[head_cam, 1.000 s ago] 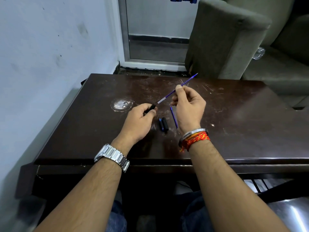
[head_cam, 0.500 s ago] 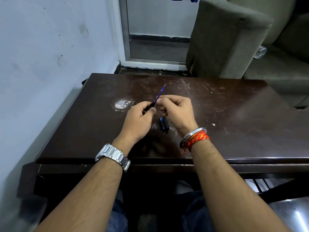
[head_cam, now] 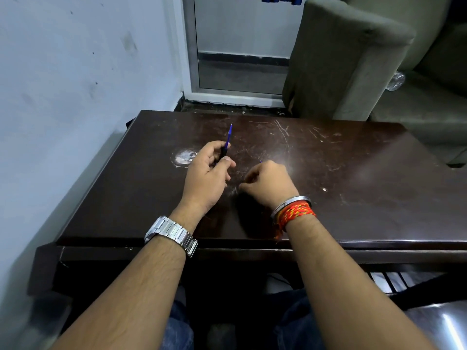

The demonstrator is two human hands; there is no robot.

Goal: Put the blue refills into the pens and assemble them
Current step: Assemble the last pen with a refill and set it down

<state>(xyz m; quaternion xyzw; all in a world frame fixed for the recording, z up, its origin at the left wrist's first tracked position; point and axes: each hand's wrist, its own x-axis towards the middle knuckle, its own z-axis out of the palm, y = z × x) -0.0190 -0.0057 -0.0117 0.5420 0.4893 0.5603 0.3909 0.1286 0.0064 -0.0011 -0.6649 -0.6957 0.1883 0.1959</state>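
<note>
A person seated at a dark, scratched desk (head_cam: 353,188) works on a pen, both forearms reaching over the near edge. The left hand (head_cam: 206,178), with a steel watch (head_cam: 171,234) on its wrist, is closed around a dark pen barrel (head_cam: 223,154), pinched between thumb and fingers. A blue refill (head_cam: 229,135) stands out of the barrel's far end, tilted slightly right and pointing away from the person toward the far side of the desk.

The right hand (head_cam: 267,184) rests knuckles-up on the desk just right of the left hand, its fingers curled in and down toward the surface. A tiny blue tip (head_cam: 260,161) shows at its far edge, likely the end of a second refill; whether the hand grips it or only covers it cannot be told. A steel bangle (head_cam: 290,204) and a band of red and orange thread (head_cam: 295,214) circle that wrist.

A round pale blotch (head_cam: 184,157) marks the desk left of the left hand, and a small light speck (head_cam: 324,189) lies to the right of the right hand. Beyond the far edge stands a grey-green sofa (head_cam: 348,61), with a metal-framed door (head_cam: 240,44) to its left and a pale wall (head_cam: 75,72) along the left side.
</note>
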